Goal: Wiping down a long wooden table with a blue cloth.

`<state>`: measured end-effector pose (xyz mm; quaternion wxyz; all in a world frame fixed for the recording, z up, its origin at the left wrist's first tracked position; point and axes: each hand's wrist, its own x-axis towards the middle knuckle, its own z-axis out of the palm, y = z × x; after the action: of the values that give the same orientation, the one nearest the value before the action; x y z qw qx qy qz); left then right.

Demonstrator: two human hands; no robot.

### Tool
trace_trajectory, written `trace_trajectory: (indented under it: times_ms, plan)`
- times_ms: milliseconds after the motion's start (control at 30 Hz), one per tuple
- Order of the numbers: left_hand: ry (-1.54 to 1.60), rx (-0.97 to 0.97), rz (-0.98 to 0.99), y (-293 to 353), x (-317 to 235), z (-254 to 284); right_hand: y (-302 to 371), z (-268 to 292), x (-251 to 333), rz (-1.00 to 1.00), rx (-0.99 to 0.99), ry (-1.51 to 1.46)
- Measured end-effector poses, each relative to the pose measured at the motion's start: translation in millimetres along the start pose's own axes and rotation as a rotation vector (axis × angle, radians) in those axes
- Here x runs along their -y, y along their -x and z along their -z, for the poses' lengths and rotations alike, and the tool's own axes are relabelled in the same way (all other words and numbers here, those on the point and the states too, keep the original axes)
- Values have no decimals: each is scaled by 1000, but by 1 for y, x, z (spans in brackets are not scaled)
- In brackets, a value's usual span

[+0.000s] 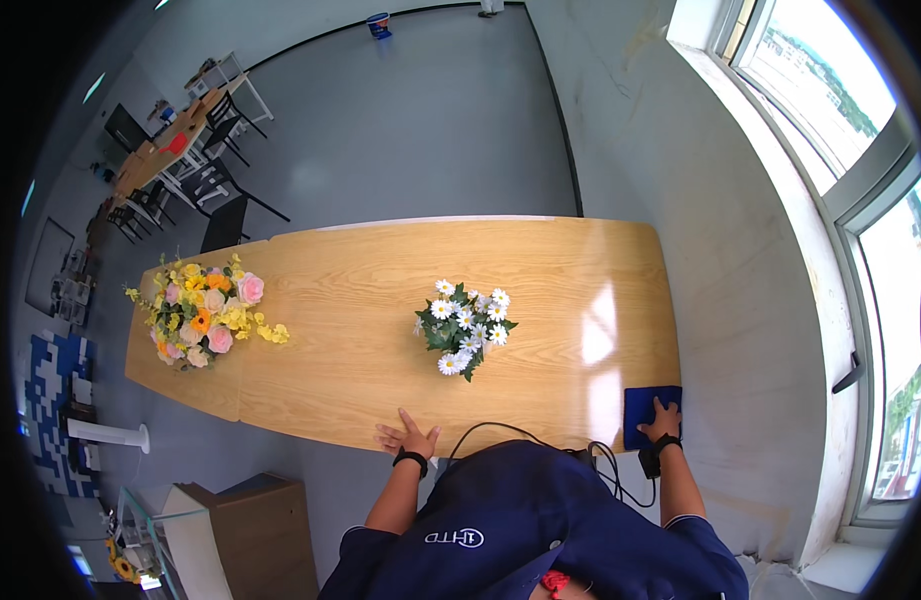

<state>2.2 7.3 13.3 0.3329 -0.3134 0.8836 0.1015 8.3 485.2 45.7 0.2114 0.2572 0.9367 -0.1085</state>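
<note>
The right hand (660, 424) lies open, palm down, on the blue cloth (636, 404), which sits at three o'clock from the left hand (408, 437), spread open at the table's (350, 300) near edge. White daisies (464, 330) stand at one o'clock from the left hand.

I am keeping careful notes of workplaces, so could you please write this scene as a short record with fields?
Left hand: fingers spread, at the near table edge, nothing visibly held
Right hand: on the blue cloth; whether it grips is unclear
Cloth position: near right corner
Table: light wood-grain top
Middle: white daisies with green leaves
Left end: mixed bouquet, pink, yellow and orange
Right side: wall with window
</note>
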Motion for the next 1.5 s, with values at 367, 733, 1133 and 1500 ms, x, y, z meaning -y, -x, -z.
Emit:
trace_trajectory:
  times_ms: [367, 733, 1133, 1500]
  plan:
    - [23, -17, -4, -5, 3, -4, 0, -2, 2, 24, -40, -6]
    - [10, -8, -8, -4, 5, -5, -3, -6, -2, 0, -8, 33]
    - [22, 7, 1, -3, 3, -3, 0, -4, -1, 13, -8, 9]
    - [-7, 0, -3, 1, 1, 1, -1, -6, -1, 9, -17, 6]
